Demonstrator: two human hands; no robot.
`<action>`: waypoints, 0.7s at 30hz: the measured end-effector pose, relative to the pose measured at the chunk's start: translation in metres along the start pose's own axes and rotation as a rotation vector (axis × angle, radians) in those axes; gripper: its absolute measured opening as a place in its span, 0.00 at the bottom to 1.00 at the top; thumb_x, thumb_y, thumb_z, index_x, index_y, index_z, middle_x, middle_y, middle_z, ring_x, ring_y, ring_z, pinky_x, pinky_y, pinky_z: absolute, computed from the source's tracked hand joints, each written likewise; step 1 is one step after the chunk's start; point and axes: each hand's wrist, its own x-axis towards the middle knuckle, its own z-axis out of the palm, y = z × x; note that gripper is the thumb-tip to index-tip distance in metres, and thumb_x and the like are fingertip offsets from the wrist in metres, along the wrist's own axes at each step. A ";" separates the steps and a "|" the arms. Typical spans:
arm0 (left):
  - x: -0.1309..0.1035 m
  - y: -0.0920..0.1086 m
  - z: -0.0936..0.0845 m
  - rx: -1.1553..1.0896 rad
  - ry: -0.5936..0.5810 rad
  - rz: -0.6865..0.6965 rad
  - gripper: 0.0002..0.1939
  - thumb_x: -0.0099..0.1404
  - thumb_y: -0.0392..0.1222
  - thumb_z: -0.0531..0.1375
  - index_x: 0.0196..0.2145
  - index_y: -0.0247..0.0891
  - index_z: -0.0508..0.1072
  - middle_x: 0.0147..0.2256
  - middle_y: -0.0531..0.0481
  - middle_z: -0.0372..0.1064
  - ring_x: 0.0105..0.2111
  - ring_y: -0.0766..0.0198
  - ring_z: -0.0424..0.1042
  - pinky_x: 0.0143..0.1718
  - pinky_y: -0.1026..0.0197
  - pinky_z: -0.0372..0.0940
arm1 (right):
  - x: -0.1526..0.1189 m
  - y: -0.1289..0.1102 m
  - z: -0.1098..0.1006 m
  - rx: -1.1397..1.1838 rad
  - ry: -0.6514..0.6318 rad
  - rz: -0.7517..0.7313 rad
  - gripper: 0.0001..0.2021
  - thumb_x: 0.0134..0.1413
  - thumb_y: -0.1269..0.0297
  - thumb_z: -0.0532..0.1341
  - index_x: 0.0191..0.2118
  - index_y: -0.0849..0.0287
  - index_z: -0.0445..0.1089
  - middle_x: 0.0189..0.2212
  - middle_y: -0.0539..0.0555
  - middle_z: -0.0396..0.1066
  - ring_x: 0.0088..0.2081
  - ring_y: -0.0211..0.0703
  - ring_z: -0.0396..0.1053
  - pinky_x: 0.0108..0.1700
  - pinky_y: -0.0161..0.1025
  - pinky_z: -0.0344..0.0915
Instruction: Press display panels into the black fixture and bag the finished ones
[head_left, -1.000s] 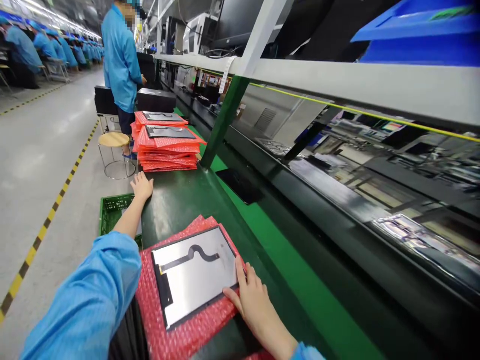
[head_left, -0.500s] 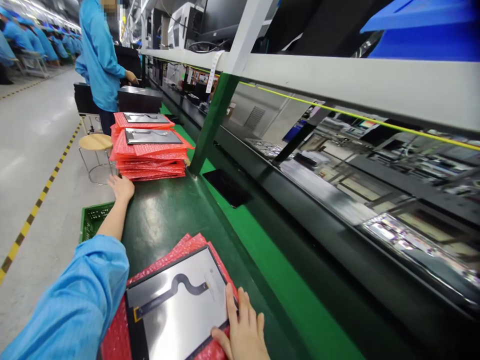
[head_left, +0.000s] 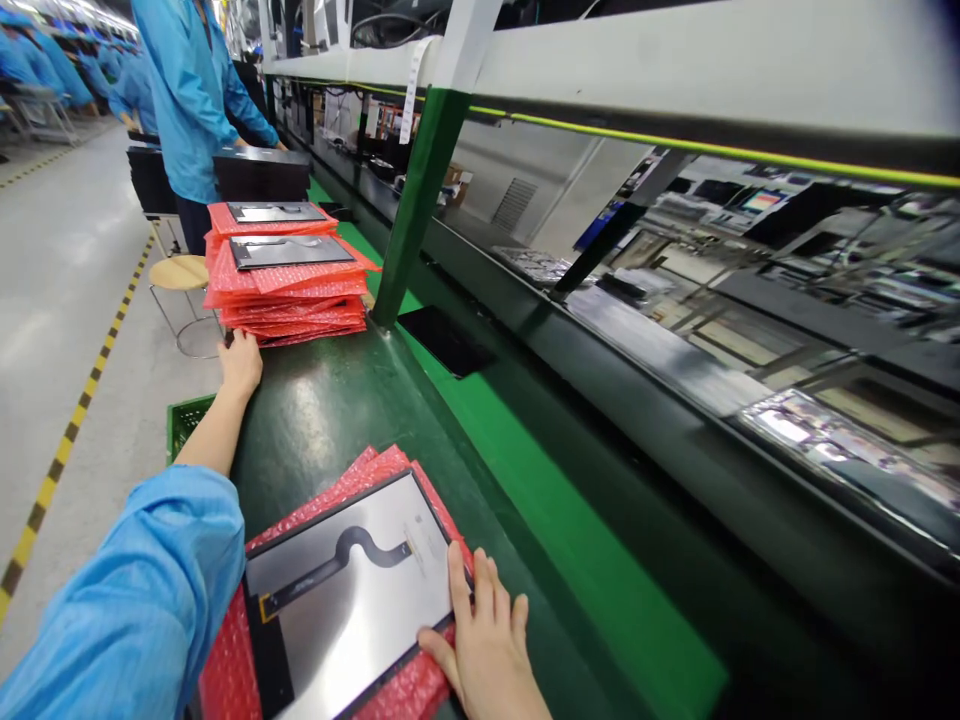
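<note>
A flat display panel (head_left: 360, 590) with a silver back and a dark, curved flex cable (head_left: 360, 545) lies on red bubble-wrap bags (head_left: 225, 660) in front of me. My right hand (head_left: 487, 625) rests at the panel's right corner, thumb along the near edge and fingers stretched out. At the table's left edge, my left hand (head_left: 241, 362) reaches the lower near corner of a stack of red bubble-wrap bags (head_left: 296, 318). Its fingers are bent and partly hidden, with nothing visible in them. Two more panels (head_left: 289, 251) lie on top of that stack.
A green post (head_left: 420, 200) rises beside the stack from the green table (head_left: 307, 410). Behind it lies a dark flat panel (head_left: 446, 340). A green crate (head_left: 184, 415) and a round stool (head_left: 180, 272) stand left. A person in blue (head_left: 184, 100) stands farther back.
My left hand has turned at the stack's corner, and its spread fingers are now more bent. My right hand stays on the panel. The view has tilted down; the person's arm reaches farther right.
</note>
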 end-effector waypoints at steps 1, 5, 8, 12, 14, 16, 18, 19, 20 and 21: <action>0.002 -0.005 -0.003 -0.010 -0.024 0.027 0.19 0.70 0.45 0.59 0.55 0.36 0.67 0.55 0.42 0.65 0.52 0.52 0.68 0.52 0.44 0.65 | 0.000 0.001 0.003 0.004 0.026 -0.014 0.42 0.60 0.40 0.53 0.71 0.64 0.45 0.67 0.78 0.45 0.66 0.74 0.48 0.57 0.73 0.53; 0.009 -0.025 -0.017 -0.046 -0.126 0.149 0.18 0.70 0.45 0.60 0.54 0.36 0.68 0.52 0.43 0.67 0.48 0.55 0.71 0.49 0.48 0.69 | 0.001 0.003 0.008 0.024 0.083 -0.021 0.44 0.59 0.36 0.50 0.69 0.66 0.49 0.65 0.80 0.48 0.65 0.75 0.51 0.57 0.74 0.53; 0.011 -0.031 -0.023 -0.044 -0.172 0.227 0.18 0.70 0.44 0.60 0.55 0.36 0.68 0.54 0.43 0.66 0.49 0.55 0.70 0.49 0.47 0.69 | 0.003 0.002 0.005 0.028 0.083 -0.008 0.44 0.58 0.34 0.49 0.69 0.65 0.52 0.64 0.79 0.52 0.63 0.74 0.53 0.56 0.74 0.54; 0.013 -0.026 -0.017 -0.022 -0.155 0.255 0.19 0.70 0.44 0.60 0.55 0.36 0.67 0.54 0.42 0.66 0.49 0.55 0.71 0.49 0.47 0.69 | 0.003 0.002 0.002 0.015 0.086 -0.018 0.44 0.59 0.34 0.47 0.69 0.65 0.51 0.64 0.79 0.53 0.63 0.73 0.54 0.56 0.73 0.55; 0.015 -0.023 -0.012 -0.025 -0.127 0.251 0.18 0.70 0.45 0.60 0.54 0.36 0.68 0.53 0.43 0.67 0.48 0.55 0.71 0.49 0.47 0.69 | 0.003 0.003 0.001 0.002 0.086 -0.028 0.43 0.60 0.36 0.48 0.69 0.65 0.49 0.64 0.79 0.52 0.63 0.74 0.54 0.56 0.73 0.55; 0.015 -0.022 -0.008 -0.039 -0.088 0.245 0.17 0.70 0.45 0.60 0.52 0.35 0.69 0.51 0.43 0.68 0.48 0.55 0.71 0.48 0.47 0.69 | 0.003 0.002 0.001 -0.019 0.087 -0.037 0.44 0.59 0.36 0.51 0.70 0.65 0.47 0.64 0.80 0.52 0.63 0.74 0.54 0.55 0.72 0.56; 0.015 -0.022 -0.004 -0.059 -0.042 0.246 0.16 0.70 0.45 0.60 0.51 0.35 0.70 0.50 0.44 0.68 0.47 0.56 0.71 0.48 0.48 0.69 | 0.003 0.001 0.001 -0.041 0.103 -0.043 0.45 0.58 0.37 0.53 0.70 0.65 0.45 0.63 0.80 0.53 0.63 0.74 0.54 0.55 0.73 0.56; 0.014 -0.022 -0.003 -0.068 -0.019 0.255 0.15 0.70 0.46 0.60 0.51 0.35 0.70 0.50 0.44 0.68 0.47 0.56 0.71 0.48 0.48 0.69 | 0.003 0.001 0.000 -0.049 0.116 -0.047 0.46 0.58 0.36 0.53 0.70 0.65 0.45 0.63 0.81 0.53 0.63 0.75 0.54 0.55 0.74 0.56; 0.013 -0.023 -0.002 -0.077 0.002 0.271 0.15 0.70 0.46 0.60 0.50 0.35 0.70 0.50 0.44 0.68 0.48 0.56 0.71 0.48 0.48 0.68 | 0.003 0.000 0.000 -0.054 0.132 -0.052 0.46 0.57 0.36 0.54 0.70 0.66 0.45 0.62 0.82 0.53 0.62 0.76 0.54 0.54 0.74 0.56; 0.012 -0.024 -0.001 -0.086 0.021 0.294 0.14 0.70 0.46 0.59 0.49 0.36 0.70 0.50 0.44 0.68 0.48 0.55 0.70 0.49 0.48 0.68 | 0.003 -0.001 -0.001 -0.056 0.145 -0.058 0.47 0.57 0.36 0.54 0.70 0.66 0.44 0.62 0.82 0.54 0.62 0.76 0.55 0.53 0.75 0.57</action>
